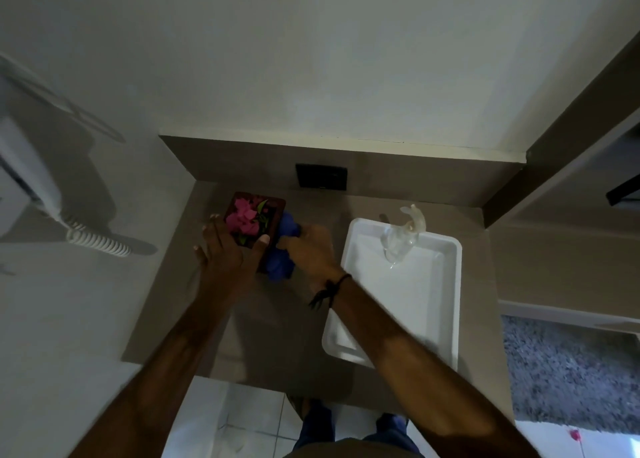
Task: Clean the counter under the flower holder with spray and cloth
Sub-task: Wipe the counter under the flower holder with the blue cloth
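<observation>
The flower holder [258, 217], a dark square box with pink petals and green leaves, is at the back left of the brown counter [277, 336]. My left hand [225, 253] grips it from the near side, thumb on its right edge and fingers on its left. Whether it is lifted or tilted I cannot tell. A blue cloth [282, 249] lies bunched on the counter right beside the holder. My right hand [310, 249] is closed on the cloth and presses it down. A clear spray bottle [403, 237] stands at the back of a white tray [446, 319].
The white tray fills the counter's right part. A dark wall plate [321, 176] sits on the backsplash behind the holder. A white wall phone with a coiled cord [93, 239] hangs at the left. A dark shelf edge [554, 135] runs along the right.
</observation>
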